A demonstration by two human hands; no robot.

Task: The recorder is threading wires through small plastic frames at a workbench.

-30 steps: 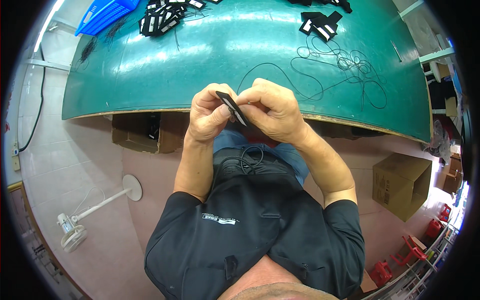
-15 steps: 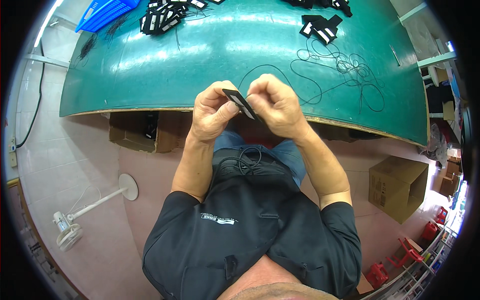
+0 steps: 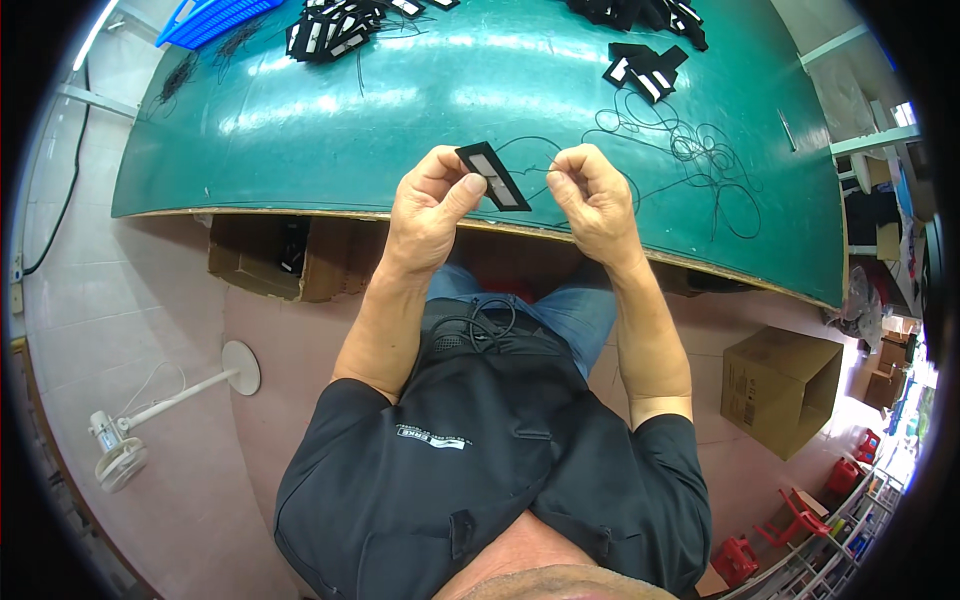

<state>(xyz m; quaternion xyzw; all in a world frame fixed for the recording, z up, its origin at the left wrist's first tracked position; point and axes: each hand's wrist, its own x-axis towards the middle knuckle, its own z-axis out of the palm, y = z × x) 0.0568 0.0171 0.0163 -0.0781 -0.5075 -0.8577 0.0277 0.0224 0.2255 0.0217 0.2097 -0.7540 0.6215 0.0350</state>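
My pale-striped black card [image 3: 494,177] is pinched in my left hand [image 3: 428,212]; just right of it, my right hand [image 3: 602,205] nips thin dark cord [image 3: 535,170]. I'd best hold the card steady and draw gently, minding the loose loops [image 3: 690,150] farther right.

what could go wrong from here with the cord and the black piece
The loose cord loops on the green table could snag or knot if pulled. The thin cord at the right hand's fingertips might slip, having little to grip. The black piece, held only by the left hand, may twist under a tug.
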